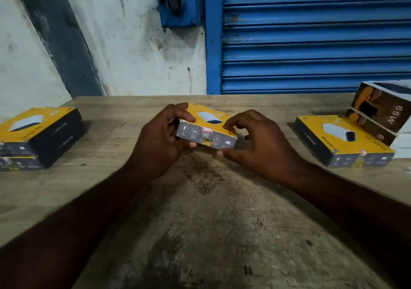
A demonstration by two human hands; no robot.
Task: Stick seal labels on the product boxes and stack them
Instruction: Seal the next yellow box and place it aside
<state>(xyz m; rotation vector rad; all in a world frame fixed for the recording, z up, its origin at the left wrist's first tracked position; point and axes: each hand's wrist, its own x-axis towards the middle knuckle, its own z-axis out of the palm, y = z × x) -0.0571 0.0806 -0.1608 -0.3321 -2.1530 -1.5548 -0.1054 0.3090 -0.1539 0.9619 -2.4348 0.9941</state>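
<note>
Wood-grain worktop point(200, 233) runs under your forearms, worn dark in the middle. Just beyond it, your left hand point(155, 139) has its grip clamped on the left end of a yellow-topped product box point(209, 119), thumb on top and fingers beneath. Your right hand point(262, 142) pinches the right corner, so that grip is closed on it too. A red-and-white seal label point(207, 129) sits over the top edge of its grey near face. Further left lies a two-box stack point(37, 133). To the right, a single labelled box point(340, 137) lies beside a dark stack point(382, 111). Behind stands a blue shutter point(311, 33).
</note>
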